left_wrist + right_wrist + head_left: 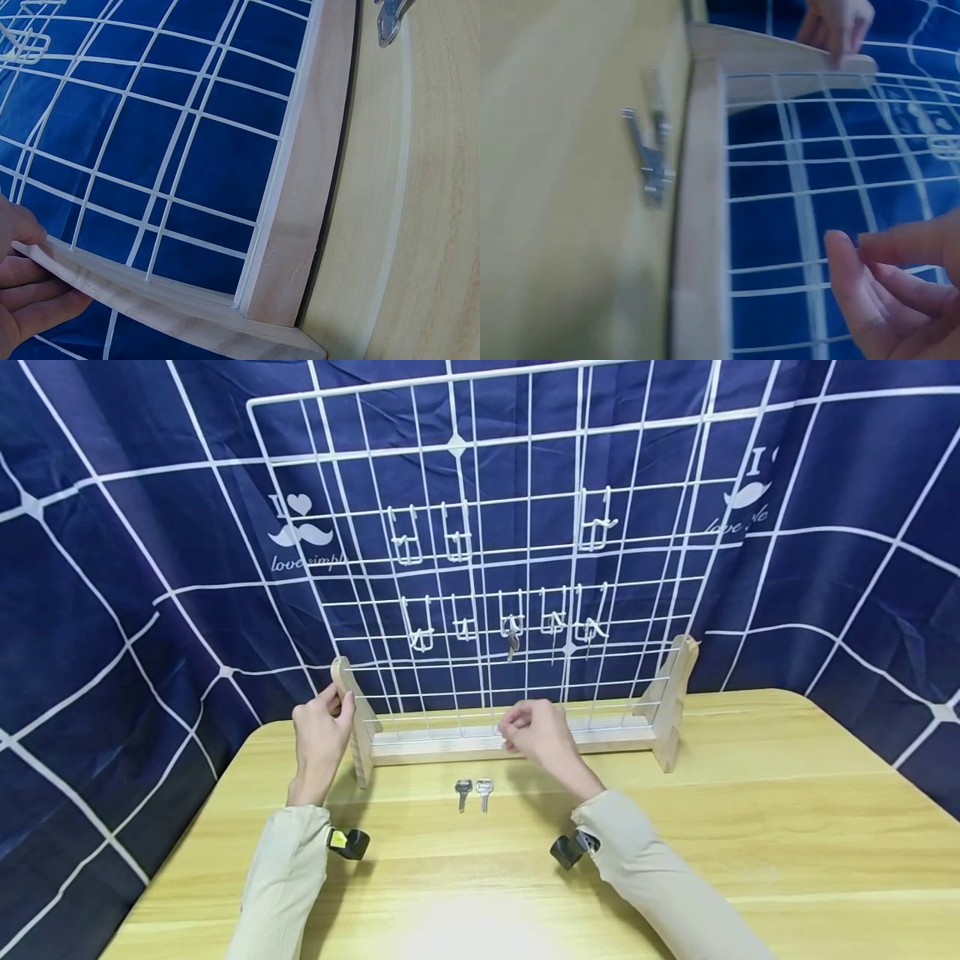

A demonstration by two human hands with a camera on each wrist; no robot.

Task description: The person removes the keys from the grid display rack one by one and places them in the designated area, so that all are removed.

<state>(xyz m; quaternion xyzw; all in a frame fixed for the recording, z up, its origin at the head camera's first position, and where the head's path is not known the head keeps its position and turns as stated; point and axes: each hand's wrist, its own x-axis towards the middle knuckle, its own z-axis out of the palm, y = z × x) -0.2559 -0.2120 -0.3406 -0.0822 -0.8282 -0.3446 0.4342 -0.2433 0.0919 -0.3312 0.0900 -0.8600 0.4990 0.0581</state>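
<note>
My left hand (321, 735) pinches the upper front of the wooden side support (349, 693) of a white wire grid rack (480, 681); the left wrist view shows the thumb above this wood and the fingers below. My right hand (542, 731) is in front of the grid's lower middle, fingers loosely curled, with nothing visible between thumb and forefinger in the right wrist view. On the table in front of the rack lie a dark key (463, 792) and a silver key (484, 792), side by side. Another key (513, 643) hangs from a lower-row hook.
Several white wire hooks hang on the grid, including an upper left hook (406, 539), an upper right hook (596, 531) and a lower left hook (421, 635). The rack's wooden base bar (420, 753) stands on the wood-grain table (787, 810). A blue checked curtain (847, 527) surrounds the table.
</note>
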